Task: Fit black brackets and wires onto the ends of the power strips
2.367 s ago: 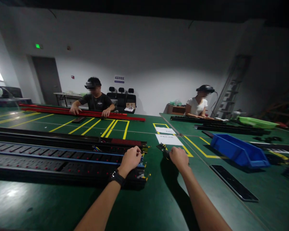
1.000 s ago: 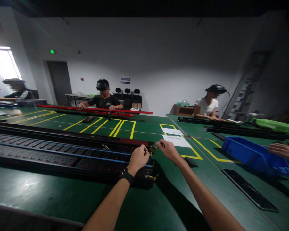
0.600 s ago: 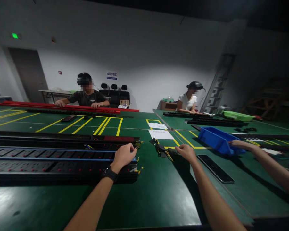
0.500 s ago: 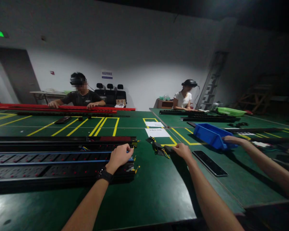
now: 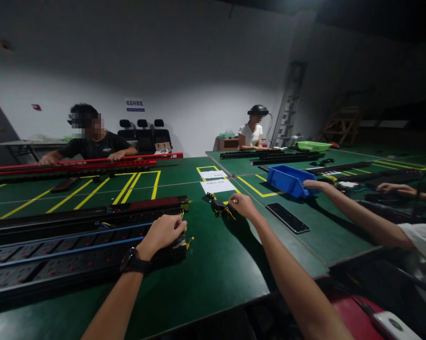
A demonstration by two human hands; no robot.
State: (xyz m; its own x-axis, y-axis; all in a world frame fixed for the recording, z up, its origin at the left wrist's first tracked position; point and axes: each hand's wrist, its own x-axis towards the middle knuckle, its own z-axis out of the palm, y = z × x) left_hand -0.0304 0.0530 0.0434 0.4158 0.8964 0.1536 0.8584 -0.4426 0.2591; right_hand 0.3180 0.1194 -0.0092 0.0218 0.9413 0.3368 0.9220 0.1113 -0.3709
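Note:
My left hand (image 5: 163, 232), a dark watch on its wrist, lies over the right end of a long black power strip (image 5: 103, 255) with blue edging. Its fingers are curled and partly hidden, so what they grip, if anything, does not show. Yellow wire ends stick out just beyond that hand. My right hand (image 5: 244, 206) has its fingers drawn together at the right side of a small heap of black parts with yellow wires (image 5: 219, 208). Whether a part sits between those fingertips I cannot make out.
Right of my right hand lies a phone (image 5: 287, 217). A co-worker's hand (image 5: 311, 185) touches a blue bin (image 5: 287, 182). White paper sheets (image 5: 218, 185) lie beyond the heap. Across the green table, one person handles red rails (image 5: 128, 161) and another sits by black strips (image 5: 248, 155).
The view has swung right. My right hand has come nearer the heap of parts, and the dark block by its fingertips no longer shows. My left hand stays at the strip's end.

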